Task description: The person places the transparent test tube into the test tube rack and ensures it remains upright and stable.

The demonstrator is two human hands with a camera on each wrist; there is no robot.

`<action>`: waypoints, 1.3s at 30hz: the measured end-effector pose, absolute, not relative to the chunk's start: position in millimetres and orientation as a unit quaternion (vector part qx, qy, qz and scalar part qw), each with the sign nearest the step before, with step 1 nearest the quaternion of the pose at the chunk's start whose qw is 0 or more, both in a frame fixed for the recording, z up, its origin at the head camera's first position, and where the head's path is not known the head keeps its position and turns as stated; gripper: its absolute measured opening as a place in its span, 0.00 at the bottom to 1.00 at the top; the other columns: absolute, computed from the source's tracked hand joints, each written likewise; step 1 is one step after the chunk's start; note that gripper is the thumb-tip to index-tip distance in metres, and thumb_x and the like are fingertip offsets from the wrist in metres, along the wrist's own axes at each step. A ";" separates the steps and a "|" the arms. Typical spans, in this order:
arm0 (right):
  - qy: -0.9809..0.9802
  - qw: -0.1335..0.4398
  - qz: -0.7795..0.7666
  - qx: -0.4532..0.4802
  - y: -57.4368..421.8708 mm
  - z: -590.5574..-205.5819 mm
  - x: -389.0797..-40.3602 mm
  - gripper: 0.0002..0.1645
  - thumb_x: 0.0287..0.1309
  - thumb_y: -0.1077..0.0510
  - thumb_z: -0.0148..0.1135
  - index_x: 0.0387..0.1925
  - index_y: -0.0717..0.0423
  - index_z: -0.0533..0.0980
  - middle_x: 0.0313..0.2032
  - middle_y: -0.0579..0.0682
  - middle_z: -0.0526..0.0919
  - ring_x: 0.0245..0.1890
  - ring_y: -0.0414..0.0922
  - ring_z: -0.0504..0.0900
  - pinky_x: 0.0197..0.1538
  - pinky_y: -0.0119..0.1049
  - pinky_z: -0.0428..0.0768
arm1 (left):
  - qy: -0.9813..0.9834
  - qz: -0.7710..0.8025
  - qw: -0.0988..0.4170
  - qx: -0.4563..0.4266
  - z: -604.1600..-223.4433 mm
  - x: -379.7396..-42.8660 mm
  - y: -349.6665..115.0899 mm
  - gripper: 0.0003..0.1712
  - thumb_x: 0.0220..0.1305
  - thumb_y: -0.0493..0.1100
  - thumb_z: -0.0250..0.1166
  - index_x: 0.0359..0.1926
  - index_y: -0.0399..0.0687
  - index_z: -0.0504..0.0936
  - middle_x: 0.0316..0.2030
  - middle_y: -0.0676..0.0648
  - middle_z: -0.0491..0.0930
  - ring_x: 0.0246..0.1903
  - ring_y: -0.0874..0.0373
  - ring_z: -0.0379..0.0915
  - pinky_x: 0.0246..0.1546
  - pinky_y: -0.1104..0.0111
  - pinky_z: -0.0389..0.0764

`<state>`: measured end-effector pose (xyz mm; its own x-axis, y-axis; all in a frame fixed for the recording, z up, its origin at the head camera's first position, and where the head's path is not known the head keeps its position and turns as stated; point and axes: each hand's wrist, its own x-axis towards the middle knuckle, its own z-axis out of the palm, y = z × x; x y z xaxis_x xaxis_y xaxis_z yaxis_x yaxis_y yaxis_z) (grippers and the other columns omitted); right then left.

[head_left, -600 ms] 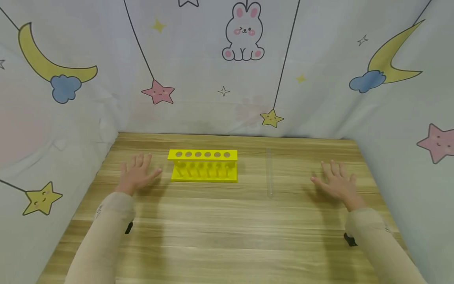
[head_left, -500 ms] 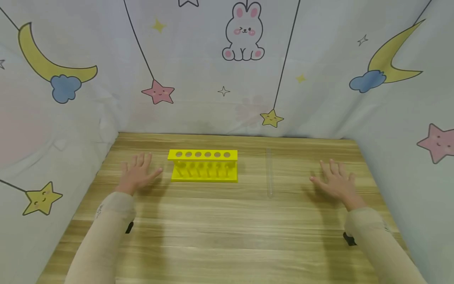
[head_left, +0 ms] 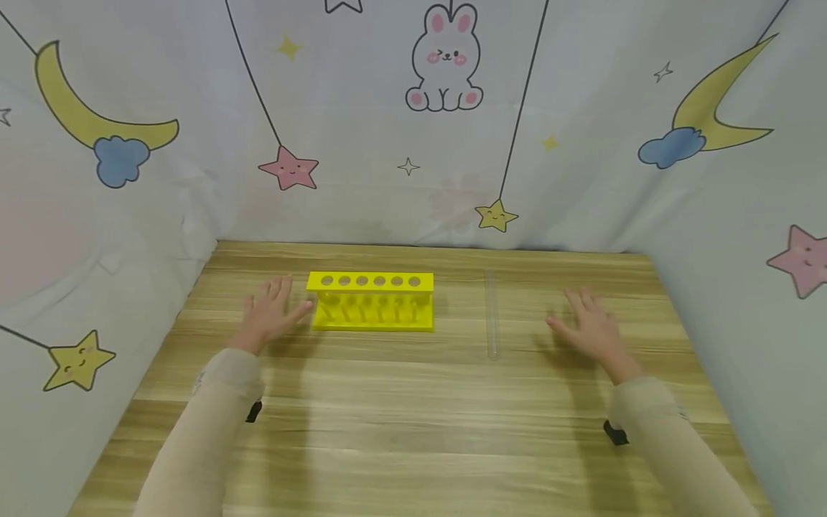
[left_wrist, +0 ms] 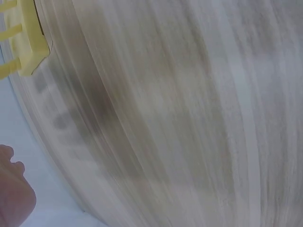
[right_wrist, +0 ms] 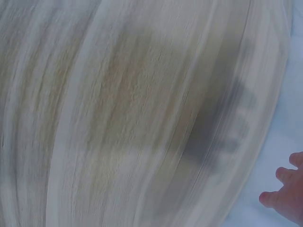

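A yellow test tube rack (head_left: 373, 329) with a row of several round holes stands toward the back of the table. My left hand (head_left: 268, 314) is just left of it, fingers spread, thumb tip close to the rack's left end. To the right of the rack lies a clear test tube (head_left: 492, 316), its length running front to back. Farther right, my right hand (head_left: 589, 327) hovers with spread fingers, thumb toward the tube. Both hands hold nothing. In the left wrist view the rack's corner (left_wrist: 33, 42) shows at the upper left.
The wood-grain table (head_left: 400, 424) is bounded at the back and sides by a white curtain (head_left: 362, 108) printed with moons, stars and a rabbit. Black wrist straps (head_left: 616, 433) show below the beige sleeves (head_left: 200, 431).
Both hands have moved inward: the left hand rightward, nearer the rack, and the right hand leftward, nearer the test tube. Rack and tube stay in place.
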<state>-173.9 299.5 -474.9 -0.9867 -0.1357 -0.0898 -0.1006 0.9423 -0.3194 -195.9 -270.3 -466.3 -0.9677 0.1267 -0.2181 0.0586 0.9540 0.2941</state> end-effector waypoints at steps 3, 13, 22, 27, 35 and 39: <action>0.981 0.047 -0.176 -0.061 296.0 -478.0 -175.9 0.48 0.54 0.32 0.44 0.64 0.61 0.50 0.63 0.71 0.47 0.61 0.69 0.48 0.55 0.68 0.50 | 0.983 0.145 0.104 0.049 -466.8 -196.0 -267.6 0.49 0.60 0.69 0.39 0.67 0.40 0.37 0.67 0.33 0.36 0.65 0.35 0.29 0.56 0.37 0.31; 0.973 0.059 -0.213 -0.067 283.3 -476.7 -180.6 0.46 0.55 0.36 0.48 0.64 0.63 0.51 0.63 0.69 0.51 0.62 0.66 0.51 0.58 0.62 0.52 | 0.980 0.181 0.062 0.055 -472.3 -202.5 -263.4 0.46 0.60 0.67 0.40 0.67 0.40 0.42 0.66 0.34 0.44 0.64 0.36 0.39 0.57 0.38 0.38; 0.971 0.050 -0.223 -0.065 266.0 -475.8 -183.7 0.44 0.56 0.36 0.47 0.63 0.62 0.54 0.62 0.67 0.55 0.62 0.63 0.53 0.59 0.60 0.54 | 0.974 0.216 0.045 0.051 -473.0 -205.3 -254.7 0.45 0.61 0.66 0.41 0.67 0.41 0.44 0.66 0.34 0.46 0.64 0.37 0.43 0.58 0.40 0.39; 0.968 0.047 -0.239 -0.066 260.4 -477.9 -185.2 0.43 0.57 0.37 0.47 0.63 0.62 0.54 0.63 0.66 0.56 0.62 0.62 0.52 0.59 0.60 0.53 | 0.971 0.232 0.040 0.041 -475.0 -206.3 -251.9 0.44 0.61 0.67 0.40 0.67 0.41 0.46 0.66 0.34 0.47 0.63 0.36 0.43 0.58 0.41 0.39; 0.964 0.038 -0.256 -0.067 248.1 -480.4 -187.4 0.39 0.58 0.40 0.46 0.62 0.62 0.55 0.61 0.65 0.59 0.58 0.62 0.60 0.56 0.59 0.60 | 0.951 0.310 0.016 0.010 -475.0 -209.8 -243.5 0.42 0.62 0.65 0.39 0.66 0.40 0.47 0.65 0.35 0.49 0.63 0.35 0.45 0.59 0.42 0.44; 0.961 0.033 -0.265 -0.070 241.8 -482.6 -188.5 0.37 0.59 0.42 0.47 0.61 0.62 0.56 0.60 0.65 0.60 0.57 0.62 0.62 0.56 0.58 0.61 | 0.939 0.345 -0.001 -0.002 -477.1 -211.9 -239.6 0.41 0.63 0.64 0.40 0.66 0.40 0.48 0.65 0.35 0.51 0.62 0.36 0.48 0.59 0.44 0.49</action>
<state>-188.5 241.8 -482.6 -0.9880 -0.1524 -0.0256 -0.1176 0.8492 -0.5148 -211.9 -239.6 -477.1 -1.0000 -0.0039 -0.0001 -0.0030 0.7623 0.6472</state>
